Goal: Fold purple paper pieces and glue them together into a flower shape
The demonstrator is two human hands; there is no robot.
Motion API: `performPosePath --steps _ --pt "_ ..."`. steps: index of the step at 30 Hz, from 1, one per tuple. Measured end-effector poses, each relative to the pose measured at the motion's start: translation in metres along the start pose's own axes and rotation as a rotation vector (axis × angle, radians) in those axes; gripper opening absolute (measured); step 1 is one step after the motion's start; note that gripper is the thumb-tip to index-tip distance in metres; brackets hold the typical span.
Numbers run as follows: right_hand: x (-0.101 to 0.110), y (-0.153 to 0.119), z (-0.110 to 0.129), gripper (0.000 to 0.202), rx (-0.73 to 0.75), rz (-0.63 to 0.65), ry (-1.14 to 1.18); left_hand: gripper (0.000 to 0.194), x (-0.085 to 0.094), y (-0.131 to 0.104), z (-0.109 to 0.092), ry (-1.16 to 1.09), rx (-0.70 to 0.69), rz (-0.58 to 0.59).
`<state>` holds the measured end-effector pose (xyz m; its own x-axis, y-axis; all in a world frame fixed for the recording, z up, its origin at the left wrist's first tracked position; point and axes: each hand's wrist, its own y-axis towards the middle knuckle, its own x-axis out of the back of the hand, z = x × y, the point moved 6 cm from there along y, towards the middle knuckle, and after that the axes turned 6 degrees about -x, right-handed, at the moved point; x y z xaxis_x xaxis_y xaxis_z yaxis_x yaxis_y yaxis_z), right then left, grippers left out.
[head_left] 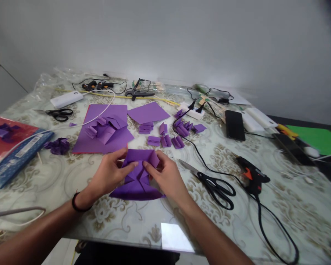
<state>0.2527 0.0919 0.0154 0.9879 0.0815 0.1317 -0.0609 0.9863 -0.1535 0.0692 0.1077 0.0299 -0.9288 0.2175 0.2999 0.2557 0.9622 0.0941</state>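
Between my two hands is a folded purple paper [139, 189], with a flap standing up at its far side and a wide fold along its near edge. My left hand [111, 171] grips its left side, thumb pressed on the inner folds. On the opposite side, my right hand [165, 173] pinches the paper with the thumb inside and the fingers behind the flap. Beyond my hands lie purple sheets [81, 138] bearing a folded paper piece [106, 129]. Several small folded purple strips [165, 141] are grouped further right.
Black-handled scissors [215, 187] and a corded glue gun [253, 175] lie to the right. A phone [235, 125] and a power strip [193, 110] sit further back. At left are crumpled purple paper [57, 145], a blue-and-red packet [22, 154] and smaller scissors [60, 114].
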Motion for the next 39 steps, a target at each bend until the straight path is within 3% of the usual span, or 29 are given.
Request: performPosePath --steps 8,14,19,22,28,34,39 --pt "0.006 0.0 0.001 0.031 -0.016 -0.089 0.15 0.023 -0.001 -0.005 -0.01 -0.132 -0.004 0.099" --pt "0.006 -0.004 0.008 0.027 0.073 -0.065 0.19 0.01 0.005 -0.003 -0.013 -0.114 -0.094 -0.069" --pt "0.006 -0.006 0.008 0.031 0.066 -0.071 0.187 0.017 0.008 -0.004 -0.015 -0.167 -0.15 -0.181" --pt "0.009 -0.007 0.012 0.027 0.092 -0.092 0.186 0.029 0.01 -0.005 -0.024 -0.165 -0.213 -0.173" --pt "0.015 -0.009 0.017 0.026 0.144 -0.096 0.21 0.026 0.014 -0.008 -0.036 -0.167 -0.314 -0.131" --pt "0.013 -0.009 0.017 0.028 0.174 -0.107 0.185 0.019 0.018 -0.005 -0.026 0.03 -0.152 -0.232" --pt "0.009 -0.013 0.018 0.029 0.214 -0.123 0.141 0.014 0.02 -0.001 -0.019 0.013 -0.075 -0.254"
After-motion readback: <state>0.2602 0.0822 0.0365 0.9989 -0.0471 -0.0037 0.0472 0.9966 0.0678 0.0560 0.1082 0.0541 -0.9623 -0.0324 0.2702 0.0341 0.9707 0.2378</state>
